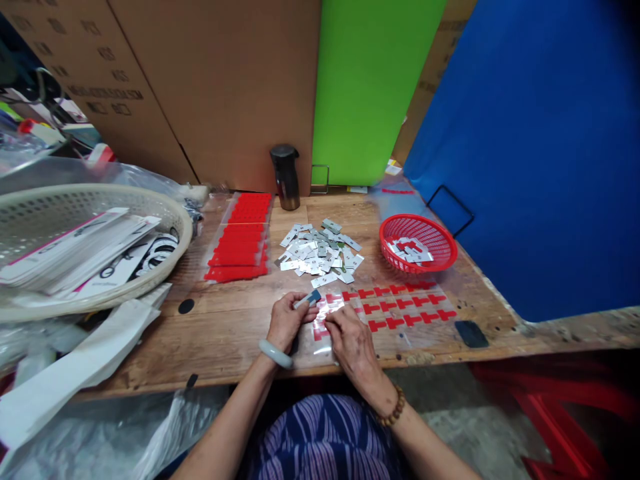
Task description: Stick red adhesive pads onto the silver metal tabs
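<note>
My left hand point(290, 318) is closed around a small flat metal piece point(309, 299), grey and rectangular, held just above the table. Beside it, my right hand point(350, 333) is pinched over the left end of a clear sheet point(414, 340) that carries rows of red T-shaped stickers point(395, 323). Whatever sits between those right fingertips is hidden or too small to name. Past both hands lies a loose heap of similar metal pieces point(320, 250), silver and grey.
A red basket point(445, 250) with some pieces stands at the right. Stacked red sticker sheets point(240, 237) lie left of the heap, a dark flask point(286, 179) behind. A large white basket point(175, 267) holds printed cards. Cardboard point(225, 87), green and blue panels point(540, 167) border the table.
</note>
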Motion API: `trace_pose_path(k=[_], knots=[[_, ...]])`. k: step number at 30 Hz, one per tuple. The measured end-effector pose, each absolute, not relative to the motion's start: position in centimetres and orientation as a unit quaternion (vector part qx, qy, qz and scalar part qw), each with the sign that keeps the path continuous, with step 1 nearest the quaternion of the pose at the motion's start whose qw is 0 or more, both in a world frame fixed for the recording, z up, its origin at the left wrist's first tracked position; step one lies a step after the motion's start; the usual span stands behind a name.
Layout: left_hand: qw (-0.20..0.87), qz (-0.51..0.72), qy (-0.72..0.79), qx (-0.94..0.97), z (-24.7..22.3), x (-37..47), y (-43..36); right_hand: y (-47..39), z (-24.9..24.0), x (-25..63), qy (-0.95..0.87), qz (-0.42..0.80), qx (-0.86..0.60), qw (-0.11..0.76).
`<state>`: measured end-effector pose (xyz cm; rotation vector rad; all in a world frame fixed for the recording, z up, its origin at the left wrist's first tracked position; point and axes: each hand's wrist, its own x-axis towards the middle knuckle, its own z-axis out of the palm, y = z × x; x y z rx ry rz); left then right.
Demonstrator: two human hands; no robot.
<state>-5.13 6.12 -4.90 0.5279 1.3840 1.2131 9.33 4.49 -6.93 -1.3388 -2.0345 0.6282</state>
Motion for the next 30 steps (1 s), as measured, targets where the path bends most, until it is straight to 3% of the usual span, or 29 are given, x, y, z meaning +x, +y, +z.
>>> trace_pose_path(k=[8,17,24,30], knots=[[0.556,0.524,0.599,0.239,-5.2,-5.0,6.1,4.4,-6.5,9.1,-0.761,0.243,-0.506,0.325],[0.562,0.525,0.598,0.226,-5.3,-5.0,6.2,3.4,-4.4,9.8,-0.710,0.404,-0.463,0.344],[0.641,0.483,0.562,0.201,-3.7,-5.6,5.7,3.7,-3.5,11.5,-0.614,0.504,-0.477,0.376],[0.732,0.422,0.507,0.167,-1.1,-5.6,3.2,4.2,-1.8,12.5,-0.611,0.471,-0.508,0.383]])
